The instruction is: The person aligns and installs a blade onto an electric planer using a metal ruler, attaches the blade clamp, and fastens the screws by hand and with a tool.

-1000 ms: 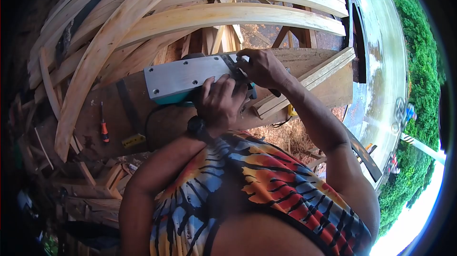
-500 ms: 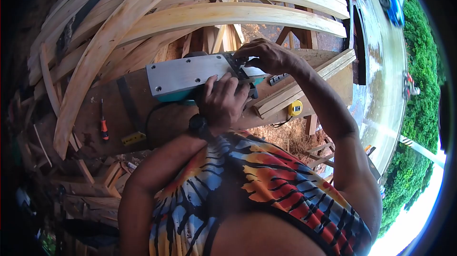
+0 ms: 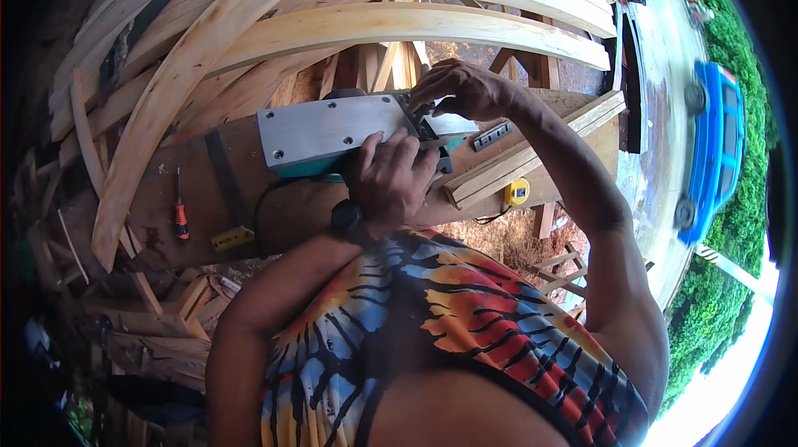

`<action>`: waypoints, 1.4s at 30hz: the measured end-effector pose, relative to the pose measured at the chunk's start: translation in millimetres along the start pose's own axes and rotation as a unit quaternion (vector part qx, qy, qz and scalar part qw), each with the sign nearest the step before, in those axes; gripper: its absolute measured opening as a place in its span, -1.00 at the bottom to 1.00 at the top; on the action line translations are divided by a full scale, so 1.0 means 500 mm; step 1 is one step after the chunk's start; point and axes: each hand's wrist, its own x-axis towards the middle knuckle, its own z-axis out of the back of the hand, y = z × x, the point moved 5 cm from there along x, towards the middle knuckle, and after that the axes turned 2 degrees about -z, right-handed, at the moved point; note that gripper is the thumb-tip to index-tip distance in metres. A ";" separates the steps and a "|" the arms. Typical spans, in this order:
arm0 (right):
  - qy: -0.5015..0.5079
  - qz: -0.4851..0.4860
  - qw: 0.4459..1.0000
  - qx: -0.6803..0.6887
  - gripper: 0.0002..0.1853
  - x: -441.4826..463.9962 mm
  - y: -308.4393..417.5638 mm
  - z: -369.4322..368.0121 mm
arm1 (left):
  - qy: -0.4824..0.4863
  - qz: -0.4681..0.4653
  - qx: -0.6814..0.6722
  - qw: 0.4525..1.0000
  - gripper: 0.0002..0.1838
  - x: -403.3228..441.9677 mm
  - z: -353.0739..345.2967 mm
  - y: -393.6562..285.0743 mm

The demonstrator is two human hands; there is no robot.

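Observation:
An electric planer [image 3: 320,127] with a teal body lies upside down on the bench, its silver sole plate facing up. My left hand [image 3: 386,177], with a dark watch at the wrist, grips the planer's near side, fingertips over the edge of the plate by the dark cutter slot. From the far side, my right hand [image 3: 470,96] reaches in with its fingers bent and pinched together at that slot. What sits between those fingertips is hidden.
On the brown bench [image 3: 312,206] lie a screwdriver [image 3: 180,214], a yellow-black tool [image 3: 233,238], wood strips [image 3: 536,152], a yellow tape measure [image 3: 516,191] and a power strip [image 3: 492,136]. Long boards [image 3: 416,23] are stacked beyond. A blue vehicle [image 3: 716,156] is on the road at right.
The blue vehicle has come much nearer along the road. Both hands stay at the planer, with only slight finger movement at the slot. The view has shifted a little.

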 end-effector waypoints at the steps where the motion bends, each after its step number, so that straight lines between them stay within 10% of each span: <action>1: 0.007 -0.007 1.000 0.012 -0.61 0.001 -0.003 0.000 | -0.001 0.001 -0.002 1.000 -0.56 -0.001 0.000 0.000; 14: 0.022 0.013 0.987 -0.160 -0.75 0.010 0.030 0.008 | 0.001 0.005 -0.009 1.000 -0.58 0.002 0.003 0.000; 42: -0.023 0.012 1.000 0.016 -0.58 -0.008 0.003 -0.020 | 0.001 0.003 0.004 1.000 -0.57 0.002 0.006 0.000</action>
